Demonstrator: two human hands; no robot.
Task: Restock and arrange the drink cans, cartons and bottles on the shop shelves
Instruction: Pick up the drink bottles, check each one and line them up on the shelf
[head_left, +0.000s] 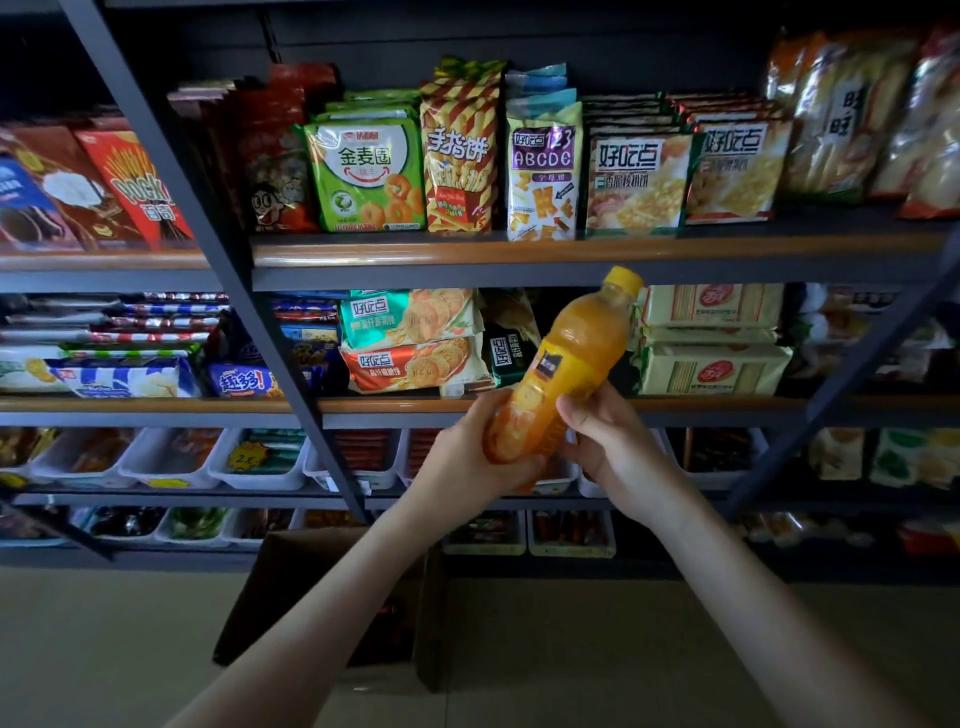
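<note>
Bottle (566, 364) of orange juice held in both hands in front of the snack shelves (571, 249), long axis tilted, cap up-right. Left hand (467, 457) wraps the base; right hand (608, 436) grips mid-body, nearer the cap.
</note>
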